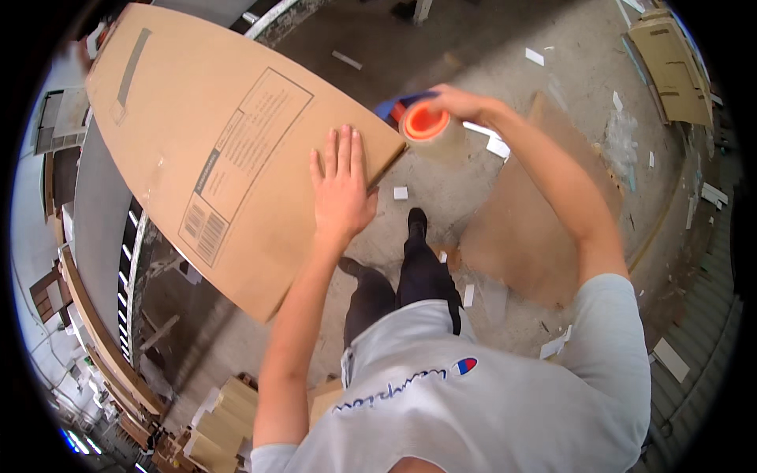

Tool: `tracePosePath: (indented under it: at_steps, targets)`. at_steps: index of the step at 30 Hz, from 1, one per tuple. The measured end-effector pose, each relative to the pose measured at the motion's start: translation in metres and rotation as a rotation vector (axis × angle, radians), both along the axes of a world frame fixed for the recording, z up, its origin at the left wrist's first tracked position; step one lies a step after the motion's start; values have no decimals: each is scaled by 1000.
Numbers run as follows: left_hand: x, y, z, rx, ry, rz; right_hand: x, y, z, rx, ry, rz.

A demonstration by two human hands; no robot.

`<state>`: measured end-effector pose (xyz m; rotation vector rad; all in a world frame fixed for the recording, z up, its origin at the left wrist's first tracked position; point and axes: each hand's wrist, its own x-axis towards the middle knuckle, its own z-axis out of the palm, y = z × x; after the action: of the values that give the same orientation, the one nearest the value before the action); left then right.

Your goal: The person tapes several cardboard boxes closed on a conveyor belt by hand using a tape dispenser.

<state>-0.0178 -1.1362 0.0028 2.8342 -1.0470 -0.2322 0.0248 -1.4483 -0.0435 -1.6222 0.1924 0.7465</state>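
Note:
A long, flat cardboard box (pixel 181 118) with a printed label panel stretches from the far left toward me. My left hand (pixel 343 185) lies flat on its top near the right end, fingers spread and stretched out. Just past that end, my right hand (pixel 451 102) grips a tape dispenser (pixel 394 106) with a blue part and an orange core. A wide roll of clear tape (pixel 441 140) sits on the dispenser, close to the box's right corner. The grip side of the dispenser is partly hidden by my fingers.
Under the box runs a metal-framed conveyor or stand (pixel 136 244). A brown cardboard sheet (pixel 528 229) lies on the floor to the right, among white scraps (pixel 498 147). Folded cardboard (pixel 670 71) stands at the far right, and more cardboard pieces (pixel 225 426) are at the lower left.

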Motion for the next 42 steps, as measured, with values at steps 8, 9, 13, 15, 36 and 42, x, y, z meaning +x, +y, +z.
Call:
tracePosePath:
  at_steps: [8,9,13,15,36,42]
  targets:
    - [-5,29,3,-50,-28,-56,-88,61,82,-134,20,-210]
    - [-5,32,4,-58,-25,-65,-109,63,72,-18,-87,-259]
    - [2,44,0,-114,-37,-143,-167,156,76,-223,-250,-646]
    - [10,49,-6,-192,-45,-250,-182,199,73,-332,-449,-816]
    - [51,66,-28,-673,304,-499,-302,820,110,-549,-110,-1126]
    - [52,80,-9,-734,343,-551,-243,798,60,-371,-198,-1134]
